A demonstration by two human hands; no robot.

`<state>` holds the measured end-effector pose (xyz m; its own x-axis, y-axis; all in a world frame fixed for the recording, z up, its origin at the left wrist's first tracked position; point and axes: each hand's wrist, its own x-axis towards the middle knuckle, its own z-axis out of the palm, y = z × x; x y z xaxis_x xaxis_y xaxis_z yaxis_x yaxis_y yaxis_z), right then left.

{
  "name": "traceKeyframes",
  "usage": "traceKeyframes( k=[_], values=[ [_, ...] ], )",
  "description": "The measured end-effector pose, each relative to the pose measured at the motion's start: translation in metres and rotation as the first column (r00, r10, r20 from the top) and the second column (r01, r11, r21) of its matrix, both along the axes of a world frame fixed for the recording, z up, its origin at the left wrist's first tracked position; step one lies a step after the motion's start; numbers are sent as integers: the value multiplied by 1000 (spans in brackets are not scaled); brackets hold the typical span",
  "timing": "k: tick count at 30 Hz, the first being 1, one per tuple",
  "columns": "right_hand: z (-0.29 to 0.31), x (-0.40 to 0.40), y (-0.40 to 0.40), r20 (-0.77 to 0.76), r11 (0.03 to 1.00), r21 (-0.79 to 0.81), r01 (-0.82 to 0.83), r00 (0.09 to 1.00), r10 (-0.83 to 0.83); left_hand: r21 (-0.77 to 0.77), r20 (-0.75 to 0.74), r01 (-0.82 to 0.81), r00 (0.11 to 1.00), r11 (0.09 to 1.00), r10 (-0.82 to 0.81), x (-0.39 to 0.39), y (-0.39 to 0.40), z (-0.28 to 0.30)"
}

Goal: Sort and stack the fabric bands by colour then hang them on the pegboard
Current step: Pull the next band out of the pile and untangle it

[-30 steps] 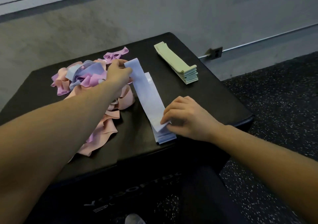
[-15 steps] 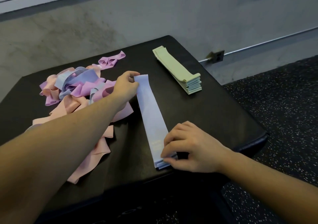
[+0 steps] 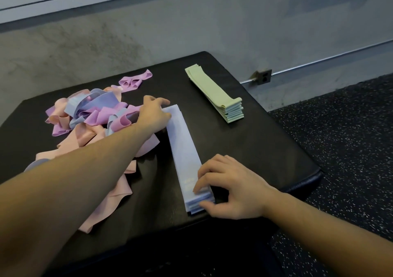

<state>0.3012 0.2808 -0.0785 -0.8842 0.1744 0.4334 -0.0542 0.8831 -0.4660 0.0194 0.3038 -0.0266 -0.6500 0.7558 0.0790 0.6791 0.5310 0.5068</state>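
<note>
Two hands square up a stack of flat pale-blue fabric bands (image 3: 184, 155) on a black padded table (image 3: 251, 149).

The left hand (image 3: 156, 116) rests curled on the stack's far end; the right hand (image 3: 231, 188) pinches its near end, fingers above, thumb below. A loose pile of pink, purple and blue bands (image 3: 89, 117) lies left; a stack of green bands (image 3: 214, 95) lies far right.

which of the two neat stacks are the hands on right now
The blue stack, near the table's front edge: the left hand is at its far end, the right hand pinches its near end. The green stack lies untouched.
</note>
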Motion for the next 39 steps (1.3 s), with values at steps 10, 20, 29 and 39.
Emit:
traceKeyframes(
  k=[10, 20, 29, 39],
  values=[
    [9, -2, -3, 50, 938, -321, 129, 992, -120, -62, -179, 313, 931, 948, -319, 26, -72, 19],
    [34, -12, -26, 59, 844, -497, 203, 978, -200, 74, -205, 389, 907, 918, -368, 11, -203, 5],
    [70, -78, -71, 153, 895, -423, 143, 985, -85, 284, -217, 61, 976, 957, 3, -34, -302, -14],
    [91, -181, -134, 316, 993, -113, -28, 947, 63, 288, 40, -103, 995, 952, 96, -59, -346, -45]
  ],
)
